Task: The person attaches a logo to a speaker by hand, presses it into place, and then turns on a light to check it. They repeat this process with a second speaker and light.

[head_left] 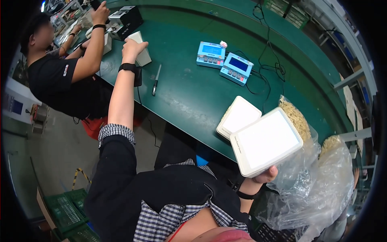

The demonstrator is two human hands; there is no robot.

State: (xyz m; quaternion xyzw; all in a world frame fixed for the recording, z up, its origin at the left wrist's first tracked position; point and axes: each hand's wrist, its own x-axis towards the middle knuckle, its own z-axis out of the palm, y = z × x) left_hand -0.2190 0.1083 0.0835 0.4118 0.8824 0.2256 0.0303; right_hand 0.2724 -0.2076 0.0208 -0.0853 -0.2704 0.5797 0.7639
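Observation:
Stretched out to the far left, my left hand (132, 50) grips a small white box-shaped device (143, 59) at the table; its far part is partly covered by my fingers. On the near right, my right hand (266, 175) holds a flat white square-faced device (267, 140) from below, tilted, most of the fingers hidden behind it. A similar white device (241, 116) lies on the green table (181, 107), partly overlapped by the held one in view. A pen (156, 80) rests on the table to the right of my left hand.
Two light-blue instruments with screens (211, 54) (237, 68) stand mid-table, cables running from them. Clear plastic bags (322, 177) with yellowish small parts (296, 115) sit at the right. Beyond my left hand are a black machine (127, 22) and a co-worker (60, 76). Green crates (66, 211) stand lower left.

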